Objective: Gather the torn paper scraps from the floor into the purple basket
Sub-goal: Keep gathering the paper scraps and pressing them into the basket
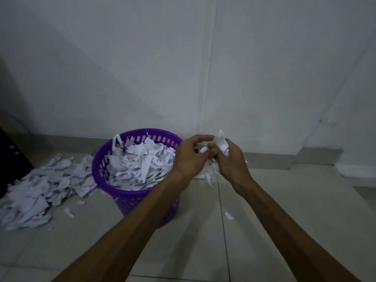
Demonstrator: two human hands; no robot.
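Note:
A purple perforated basket (pixel 97 169) stands on the tiled floor near the wall, heaped with torn white paper scraps (pixel 140 165). My left hand (pixel 189 155) and my right hand (pixel 232 157) are together just right of the basket's rim, both closed around one bunch of paper scraps (pixel 220 143) held above the floor. Strips hang down from the bunch between my wrists. A large pile of torn scraps (pixel 38 190) lies on the floor to the left of the basket. Two single scraps lie loose, one (pixel 228 215) right of the basket and one (pixel 69 212) at its front left.
A white wall with a grey skirting (pixel 264 155) runs behind the basket. A dark object (pixel 12 159) stands at the far left edge beside the pile. A low white step or ledge (pixel 358 171) sits at the right.

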